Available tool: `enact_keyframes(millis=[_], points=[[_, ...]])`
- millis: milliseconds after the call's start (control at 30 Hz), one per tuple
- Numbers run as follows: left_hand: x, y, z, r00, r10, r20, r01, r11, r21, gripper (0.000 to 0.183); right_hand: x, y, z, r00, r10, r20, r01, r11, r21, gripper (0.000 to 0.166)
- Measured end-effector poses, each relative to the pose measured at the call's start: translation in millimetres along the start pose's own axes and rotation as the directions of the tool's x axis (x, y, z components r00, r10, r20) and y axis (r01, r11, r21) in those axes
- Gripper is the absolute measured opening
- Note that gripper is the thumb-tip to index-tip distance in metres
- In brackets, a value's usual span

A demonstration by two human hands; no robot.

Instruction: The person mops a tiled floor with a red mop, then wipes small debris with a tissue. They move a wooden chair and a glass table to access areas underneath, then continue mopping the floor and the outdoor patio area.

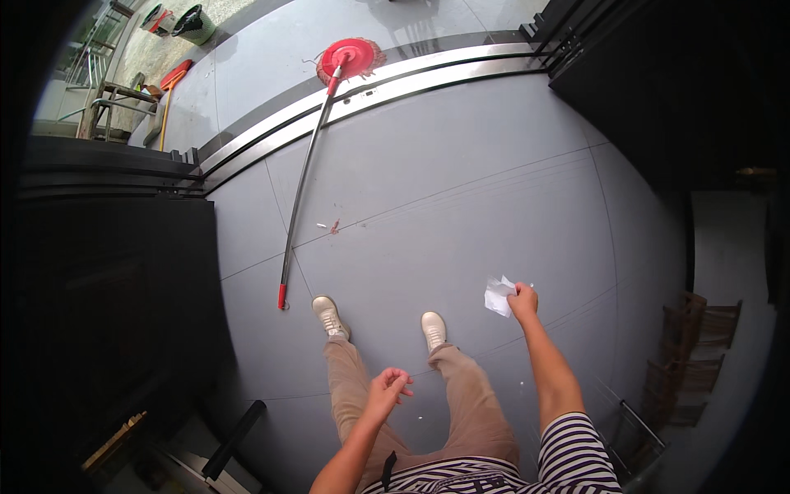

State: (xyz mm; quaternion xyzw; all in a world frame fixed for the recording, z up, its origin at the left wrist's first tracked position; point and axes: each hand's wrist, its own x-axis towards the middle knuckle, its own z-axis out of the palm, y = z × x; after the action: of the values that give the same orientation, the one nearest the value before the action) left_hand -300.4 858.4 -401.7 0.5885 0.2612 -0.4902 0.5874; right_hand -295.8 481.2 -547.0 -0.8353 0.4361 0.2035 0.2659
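Observation:
My right hand [524, 301] grips a crumpled piece of white paper or tissue [498, 296], held out to the right above the grey tiled floor [457, 204]. In front of my body is my left hand [389, 390], its fingers loosely curled and parted, with nothing visible in them. A mop [304, 179] lies on the floor ahead and to the left. Its round red head [349, 57] rests at the metal door sill, and its red-ended handle points back towards my left shoe [328, 316]. Red and white scraps [334, 226] lie right of the handle.
Dark door leaves [117, 296] stand on both sides of the metal sill [444, 62]. Beyond it are two buckets [194, 26], a red broom [177, 75] and a worn stool [117, 105]. Wooden chairs [685, 358] stand at the right.

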Motion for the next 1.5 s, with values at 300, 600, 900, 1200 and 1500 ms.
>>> enact_keyframes(millis=[300,600,900,1200,1500], points=[[164,4,-80,0.969,-0.205,0.135,0.181,0.968,0.173,0.015,85,75,135,0.83,0.432,-0.354,-0.486,0.871,-0.077,0.013],[233,44,-127,0.952,-0.25,0.175,0.239,0.968,0.082,0.016,171,57,334,0.757,0.596,-0.268,-0.607,0.793,0.049,0.028],[236,47,-127,0.945,-0.241,0.222,0.24,0.97,0.03,0.017,133,-175,451,0.92,0.345,-0.187,-0.278,0.909,0.312,0.029],[234,56,-131,0.946,-0.214,0.245,0.228,0.973,-0.027,0.017,191,-143,356,0.812,0.224,-0.539,0.01,0.918,0.396,0.017],[229,68,-136,0.946,-0.228,0.229,0.252,0.964,-0.083,0.014,207,-146,398,0.921,-0.004,-0.391,-0.007,1.0,-0.026,0.021]])
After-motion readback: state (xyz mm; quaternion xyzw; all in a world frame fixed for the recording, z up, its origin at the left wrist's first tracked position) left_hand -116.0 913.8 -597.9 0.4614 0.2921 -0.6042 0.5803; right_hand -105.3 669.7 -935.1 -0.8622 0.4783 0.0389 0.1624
